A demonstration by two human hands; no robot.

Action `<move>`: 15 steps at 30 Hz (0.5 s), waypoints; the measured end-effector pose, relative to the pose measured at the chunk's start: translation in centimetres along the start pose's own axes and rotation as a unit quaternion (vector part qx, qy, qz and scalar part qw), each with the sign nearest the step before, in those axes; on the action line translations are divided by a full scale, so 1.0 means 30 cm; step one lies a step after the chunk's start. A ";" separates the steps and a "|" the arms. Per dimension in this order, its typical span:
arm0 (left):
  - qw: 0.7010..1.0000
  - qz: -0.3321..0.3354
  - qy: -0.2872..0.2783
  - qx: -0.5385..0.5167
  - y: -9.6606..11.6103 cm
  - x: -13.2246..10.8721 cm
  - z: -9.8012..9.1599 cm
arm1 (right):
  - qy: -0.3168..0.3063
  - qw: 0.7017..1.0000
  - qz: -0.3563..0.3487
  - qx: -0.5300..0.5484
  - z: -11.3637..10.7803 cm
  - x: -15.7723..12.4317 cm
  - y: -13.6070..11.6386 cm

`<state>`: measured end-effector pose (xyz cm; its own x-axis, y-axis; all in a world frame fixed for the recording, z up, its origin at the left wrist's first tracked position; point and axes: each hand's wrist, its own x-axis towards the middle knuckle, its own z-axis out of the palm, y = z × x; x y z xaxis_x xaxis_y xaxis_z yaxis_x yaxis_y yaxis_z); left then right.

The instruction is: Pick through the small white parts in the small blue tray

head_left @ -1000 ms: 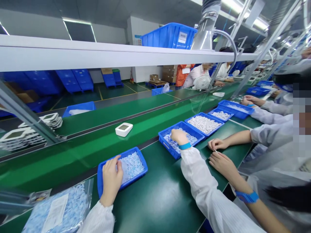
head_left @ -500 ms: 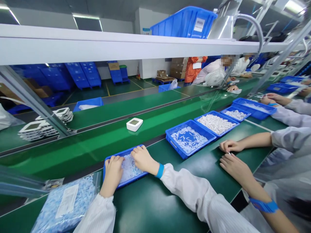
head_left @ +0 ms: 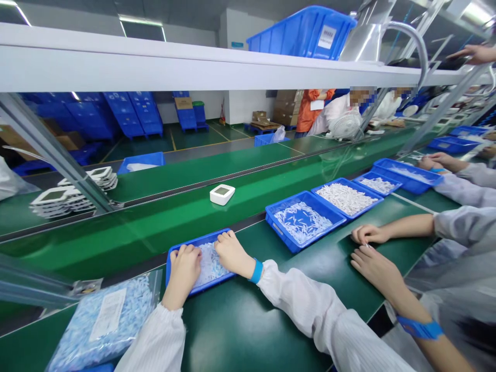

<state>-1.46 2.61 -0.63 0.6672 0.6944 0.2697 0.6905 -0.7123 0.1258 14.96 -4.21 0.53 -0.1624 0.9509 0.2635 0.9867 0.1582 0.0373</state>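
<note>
My left hand [head_left: 185,268] is over the left end of a shallow blue tray [head_left: 213,283], its fingers curled down inside the rim. Across the same tray, my right hand [head_left: 233,253] bends its fingers onto small whitish and pale-blue pieces [head_left: 208,263] lying in it. The fingertips of both hands are hidden, so anything pinched there cannot be made out. Left of the tray lies a clear bag [head_left: 104,320] packed with small light-blue pieces, with a white label. A blue band circles my right wrist.
On the green belt sits a white device [head_left: 222,194] with a grey screen. Blue trays of white pieces [head_left: 304,222] stand to the right, near a co-worker's hands [head_left: 370,250]. White frames [head_left: 58,199] are stacked behind a metal post. A shelf [head_left: 155,64] crosses overhead.
The white device has moved right along the belt. My hands stay in the tray, with their fingers slightly shifted. Another person's hand has appeared at the upper right.
</note>
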 end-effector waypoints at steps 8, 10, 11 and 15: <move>1.000 0.000 -0.001 -0.010 0.002 -0.001 -0.004 | 0.029 0.999 -0.011 -0.004 0.011 0.000 -0.001; 1.000 0.002 -0.003 -0.016 0.000 -0.003 -0.002 | 0.036 0.999 -0.010 0.001 0.018 0.002 -0.001; 1.000 0.003 -0.007 -0.018 -0.001 -0.003 -0.001 | 0.040 0.999 -0.010 0.005 0.021 0.003 -0.001; 1.000 -0.004 -0.029 -0.011 0.003 -0.003 -0.002 | 0.041 0.999 -0.011 0.033 0.027 0.006 0.000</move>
<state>-1.49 2.47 -0.59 0.6778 0.7037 0.2130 0.6895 -0.7090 0.1479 14.92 -3.83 -0.20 -0.1811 0.9221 0.3421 0.9798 0.1991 -0.0180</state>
